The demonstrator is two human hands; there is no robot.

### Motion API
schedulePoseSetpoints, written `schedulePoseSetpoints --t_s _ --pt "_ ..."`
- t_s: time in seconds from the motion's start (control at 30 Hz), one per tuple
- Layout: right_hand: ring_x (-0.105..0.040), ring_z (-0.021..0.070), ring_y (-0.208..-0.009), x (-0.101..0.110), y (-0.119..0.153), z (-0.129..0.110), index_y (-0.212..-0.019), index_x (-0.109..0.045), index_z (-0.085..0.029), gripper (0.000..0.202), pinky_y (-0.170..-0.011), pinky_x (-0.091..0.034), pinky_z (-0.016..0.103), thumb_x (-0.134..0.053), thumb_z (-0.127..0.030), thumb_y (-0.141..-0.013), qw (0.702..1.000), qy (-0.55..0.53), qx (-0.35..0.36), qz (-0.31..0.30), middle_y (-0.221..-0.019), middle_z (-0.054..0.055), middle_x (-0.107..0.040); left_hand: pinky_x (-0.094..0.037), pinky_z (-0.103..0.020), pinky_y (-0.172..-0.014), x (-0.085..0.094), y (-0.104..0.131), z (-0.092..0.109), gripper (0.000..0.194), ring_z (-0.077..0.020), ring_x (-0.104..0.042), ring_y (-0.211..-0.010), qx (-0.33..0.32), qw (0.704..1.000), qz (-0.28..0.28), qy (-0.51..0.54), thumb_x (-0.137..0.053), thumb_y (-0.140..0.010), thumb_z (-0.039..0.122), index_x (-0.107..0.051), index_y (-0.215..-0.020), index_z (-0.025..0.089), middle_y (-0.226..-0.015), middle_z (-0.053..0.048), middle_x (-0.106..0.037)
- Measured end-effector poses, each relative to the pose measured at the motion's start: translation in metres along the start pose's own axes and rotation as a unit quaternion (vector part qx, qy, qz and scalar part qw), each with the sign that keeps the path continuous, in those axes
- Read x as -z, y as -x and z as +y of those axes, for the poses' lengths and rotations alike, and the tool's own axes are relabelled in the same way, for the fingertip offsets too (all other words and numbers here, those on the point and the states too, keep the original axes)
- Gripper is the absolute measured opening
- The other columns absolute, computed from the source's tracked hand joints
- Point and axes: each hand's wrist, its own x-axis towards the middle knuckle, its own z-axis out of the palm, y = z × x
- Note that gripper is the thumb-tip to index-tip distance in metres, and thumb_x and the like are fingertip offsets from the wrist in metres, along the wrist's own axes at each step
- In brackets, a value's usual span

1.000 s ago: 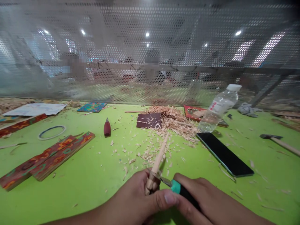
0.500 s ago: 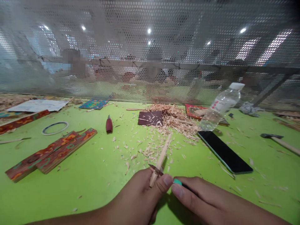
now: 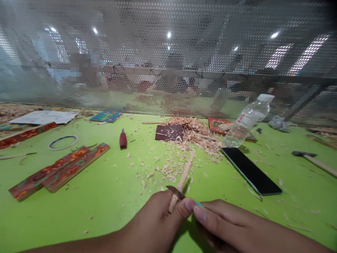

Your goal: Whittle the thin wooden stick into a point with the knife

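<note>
Surface [image 3: 297,184]: we can pass just right of the phone [image 3: 251,172].
Bottle [image 3: 246,121]: blocks us behind the phone.
Stick [image 3: 186,172]: bars us left of it.

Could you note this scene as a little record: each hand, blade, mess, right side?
Left hand: holds a pale, tapered wooden stick
Right hand: grips a teal-trimmed metal knife
Blade: dark, crossing the stick toward its nearer end
Mess: pale wood shavings on the bright green table
Right side: clear plastic bottle, flat black-screened phone, dark-headed wooden-handled hammer

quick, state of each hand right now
Left hand: closed, holding the wooden stick.
Right hand: closed, holding the knife, handle mostly hidden.
</note>
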Motion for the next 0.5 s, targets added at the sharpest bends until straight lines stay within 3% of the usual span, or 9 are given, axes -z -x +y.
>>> schedulePoseSetpoints --t_s 0.2,0.33,0.5 --pt "-0.025 0.0074 -0.041 0.000 0.000 0.007 -0.070 -0.047 -0.024 0.070 -0.036 -0.026 0.018 -0.041 -0.091 -0.089 0.992 -0.108 -0.035 -0.056 -0.056 -0.009 -0.036 -0.038 -0.029 -0.067 0.000 0.001 -0.006 0.062 -0.0159 -0.041 -0.072 -0.010 0.999 0.000 0.035 -0.046 -0.094 0.079 -0.053 -0.080 0.019 -0.076 0.003 -0.045" --pt "-0.027 0.0073 -0.039 0.003 -0.002 0.010 -0.074 -0.053 -0.023 0.070 -0.035 -0.025 0.017 -0.042 -0.090 -0.090 0.990 -0.117 -0.026 -0.080 -0.055 -0.009 -0.040 -0.041 -0.029 -0.073 0.000 0.000 -0.005 0.058 -0.0169 -0.047 -0.078 -0.038 0.993 -0.033 0.103 -0.056 -0.095 0.073 -0.061 -0.087 0.016 -0.080 0.000 -0.050" --pt "-0.036 0.0088 -0.044 0.005 -0.003 0.012 -0.076 -0.060 -0.022 0.069 -0.039 -0.031 0.016 -0.044 -0.088 -0.092 0.992 -0.117 -0.004 -0.040 -0.057 -0.006 -0.047 -0.045 -0.030 -0.084 0.002 -0.002 0.000 0.051 -0.0182 -0.057 -0.085 -0.073 0.972 -0.106 0.195 -0.062 -0.097 0.065 -0.070 -0.096 0.015 -0.083 -0.003 -0.061"
